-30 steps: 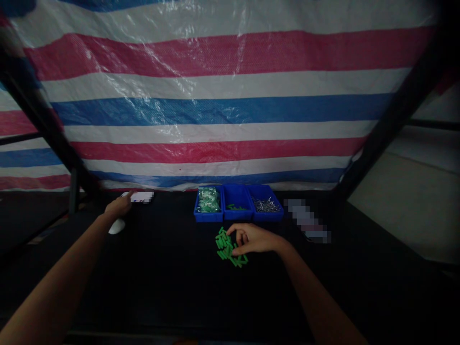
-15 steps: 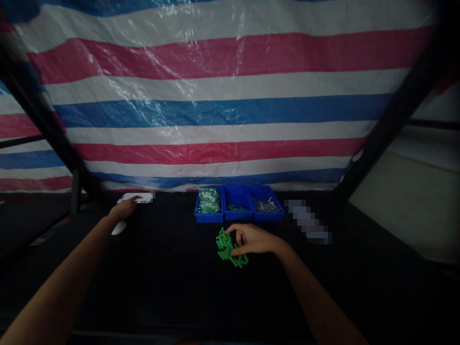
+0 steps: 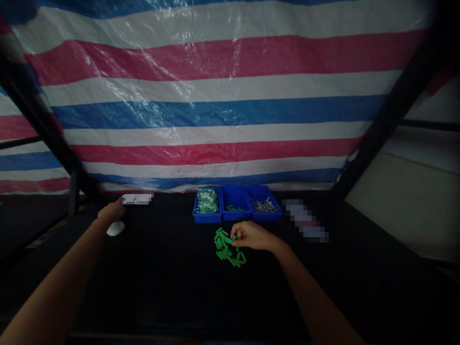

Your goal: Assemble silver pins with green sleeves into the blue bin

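Over a loose pile of small green plastic wall plugs [image 3: 223, 255] is my right hand [image 3: 253, 235]. Its thumb and fingers are drawn together in a pinch, with a bit of green showing between the tips. On the far left my left hand [image 3: 112, 211] reaches to the near end of a white card-like item [image 3: 138, 198], fingers stretched out; its fingertips are dim. A rounded white object [image 3: 115, 228], like a computer mouse, lies just below that hand.
Behind the pile stand joined blue bins: the left bin [image 3: 207, 219] has bagged green pieces, the middle bin [image 3: 235, 195] a few green plugs, the right bin [image 3: 265, 217] metal screws or nails. A blurred-out item [image 3: 305, 221] lies right. Striped sheeting [image 3: 223, 112] hangs behind.
My left hand has slid left and a little down, off the middle of the white card-like item. My right hand's fingers have closed together at the green plugs.
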A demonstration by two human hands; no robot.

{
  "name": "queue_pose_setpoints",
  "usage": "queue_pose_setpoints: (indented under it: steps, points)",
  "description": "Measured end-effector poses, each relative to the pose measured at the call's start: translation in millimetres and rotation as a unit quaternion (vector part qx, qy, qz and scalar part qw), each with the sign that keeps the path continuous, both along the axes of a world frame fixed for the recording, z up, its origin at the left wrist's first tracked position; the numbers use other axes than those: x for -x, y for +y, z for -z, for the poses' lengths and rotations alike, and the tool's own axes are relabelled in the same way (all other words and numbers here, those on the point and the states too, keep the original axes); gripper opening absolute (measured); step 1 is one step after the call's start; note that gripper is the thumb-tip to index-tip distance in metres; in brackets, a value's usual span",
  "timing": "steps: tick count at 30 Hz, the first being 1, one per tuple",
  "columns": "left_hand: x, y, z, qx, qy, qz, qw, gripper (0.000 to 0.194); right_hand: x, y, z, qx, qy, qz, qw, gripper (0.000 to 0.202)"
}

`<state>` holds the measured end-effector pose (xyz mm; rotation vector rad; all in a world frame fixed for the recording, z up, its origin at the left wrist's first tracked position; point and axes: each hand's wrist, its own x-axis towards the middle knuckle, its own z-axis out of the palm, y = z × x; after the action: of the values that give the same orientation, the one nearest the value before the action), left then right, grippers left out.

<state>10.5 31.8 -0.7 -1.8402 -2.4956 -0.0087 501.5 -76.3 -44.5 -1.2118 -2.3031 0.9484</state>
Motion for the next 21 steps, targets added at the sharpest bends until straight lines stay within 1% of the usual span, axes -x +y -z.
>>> queue_pose_setpoints:
  steps: [2,5,7,10,11,12,13,15,17,19,21]
  points:
    - [-5,-2,-2.0,0.008,0.009,-0.007,1.0,0.047,0,0,0.7,0.004,0.009,0.0,1.0,0.017]
    - [-25,-6,-3.0,-0.017,0.016,0.023,0.999,0.046,-1,2,2.0,0.008,0.024,-0.004,1.0,0.017]
    - [-49,-11,-1.7,-0.042,0.013,0.056,0.997,0.045,-1,3,2.7,0.011,0.036,-0.007,0.999,0.017]
    - [-90,-19,2.5,-0.087,0.013,0.124,0.988,0.043,-1,5,3.1,0.015,0.057,-0.003,0.998,0.019]
    - [-101,-21,3.8,-0.103,0.024,0.125,0.987,0.043,-1,5,3.0,0.015,0.062,0.002,0.998,0.019]
    - [-109,-22,5.0,-0.114,0.028,0.107,0.987,0.043,-1,5,2.8,0.015,0.066,0.007,0.998,0.02]
    - [-113,-22,5.9,-0.123,0.026,0.076,0.989,0.043,-2,5,2.6,0.016,0.07,0.011,0.997,0.021]
    - [-112,-20,7.2,-0.123,0.007,0.002,0.992,0.044,-2,6,2.0,0.023,0.073,0.01,0.997,0.022]
    - [-101,-15,8.9,-0.108,-0.013,-0.05,0.993,0.045,-2,5,1.5,0.034,0.073,0.005,0.997,0.023]
    - [-87,-10,12.0,-0.089,-0.023,-0.071,0.993,0.047,-2,5,1.1,0.041,0.072,0.002,0.997,0.023]
    - [-77,-7,16.3,-0.076,-0.029,-0.079,0.994,0.047,-2,5,0.8,0.041,0.073,0.001,0.996,0.022]
